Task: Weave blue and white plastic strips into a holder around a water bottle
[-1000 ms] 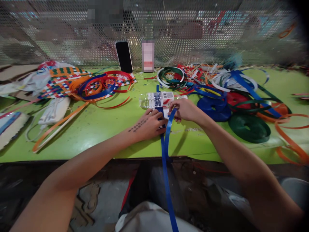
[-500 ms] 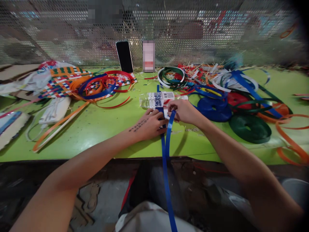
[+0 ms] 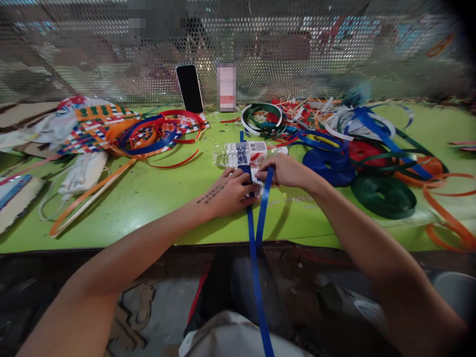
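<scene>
A long blue plastic strap (image 3: 254,258) runs from the table over its front edge and down toward my lap. My left hand (image 3: 236,193) lies with curled fingers over the strap and a small white piece (image 3: 256,179), gripping them against the table. My right hand (image 3: 284,171) pinches a second length of blue strap (image 3: 265,206), which stands up in a loop beside the first. Just beyond both hands a clear plastic bottle (image 3: 225,154) with a white and red label lies on its side, its cap to the right.
Rolls of blue (image 3: 327,166) and green strap (image 3: 383,194) lie at the right, with orange loops (image 3: 451,233) beside them. A woven multicoloured piece (image 3: 98,126) and coiled straps (image 3: 148,136) are at the left. Two phones (image 3: 189,88) lean on the perforated metal screen (image 3: 111,59).
My right hand has moved very slightly, and the blue loop it pinches stands a little straighter and further right. My left hand keeps its place. The whole view has shifted slightly.
</scene>
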{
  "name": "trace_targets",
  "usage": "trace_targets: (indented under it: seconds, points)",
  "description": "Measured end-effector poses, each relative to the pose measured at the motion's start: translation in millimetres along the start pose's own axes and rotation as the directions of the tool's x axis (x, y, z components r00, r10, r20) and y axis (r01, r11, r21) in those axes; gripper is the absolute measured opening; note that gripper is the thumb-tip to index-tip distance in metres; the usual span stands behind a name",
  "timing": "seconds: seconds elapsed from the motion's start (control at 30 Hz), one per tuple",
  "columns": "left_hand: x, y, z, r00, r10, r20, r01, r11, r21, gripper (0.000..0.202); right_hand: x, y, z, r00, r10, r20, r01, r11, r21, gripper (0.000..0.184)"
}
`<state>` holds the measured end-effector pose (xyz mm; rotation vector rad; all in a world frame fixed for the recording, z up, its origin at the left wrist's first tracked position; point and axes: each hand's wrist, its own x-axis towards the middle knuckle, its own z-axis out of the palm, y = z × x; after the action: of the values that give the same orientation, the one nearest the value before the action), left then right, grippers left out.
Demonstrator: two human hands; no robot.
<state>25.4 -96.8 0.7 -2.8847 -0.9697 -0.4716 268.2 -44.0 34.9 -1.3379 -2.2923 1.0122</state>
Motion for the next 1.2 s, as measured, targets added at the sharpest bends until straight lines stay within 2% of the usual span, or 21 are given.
trace_targets:
  seconds: [0.07,0.17,0.23,0.4,0.53,0.7,0.83,1.0,1.2]
  points:
    - [-1,0,0.2,1.000,0.007,-0.004,-0.007,1.000,0.002,0.038,-1,1,-5,0.999,-0.045,0.027,0.047,0.997,-0.056,0.029]
    - [-1,0,0.9,1.000,0.013,-0.011,-0.013,1.000,0.007,0.037,0,4,-8,0.993,-0.117,-0.001,0.116,0.989,-0.088,0.011]
    - [-1,0,1.4,1.000,0.007,-0.012,-0.007,1.000,0.005,0.037,3,8,-7,0.995,-0.095,-0.016,0.092,0.988,-0.122,0.015]
    - [0,0,1.7,1.000,-0.004,0.001,0.004,1.000,0.002,0.036,8,18,-7,0.998,0.060,-0.035,-0.065,0.984,-0.169,0.008]
    - [0,0,0.3,1.000,-0.008,0.005,0.008,1.000,0.006,0.033,10,22,-6,0.996,0.028,-0.080,-0.039,0.990,-0.134,0.005]
    - [-1,2,-1.6,1.000,-0.013,0.000,0.013,1.000,-0.008,0.036,11,23,-2,0.996,-0.041,-0.074,0.035,0.996,-0.087,0.007]
    - [-2,2,-1.6,0.999,-0.023,-0.022,0.023,1.000,-0.007,0.038,10,24,-4,0.997,-0.054,-0.059,0.046,0.991,-0.126,0.009]
    - [-3,2,-0.4,0.999,-0.025,-0.025,0.026,0.999,0.025,0.035,12,26,-3,0.995,-0.014,-0.102,-0.008,0.978,-0.207,0.011]
    - [-4,3,2.0,0.999,-0.022,-0.034,0.023,0.999,0.026,0.032,12,25,4,0.996,0.001,-0.093,-0.017,0.985,-0.171,0.019]
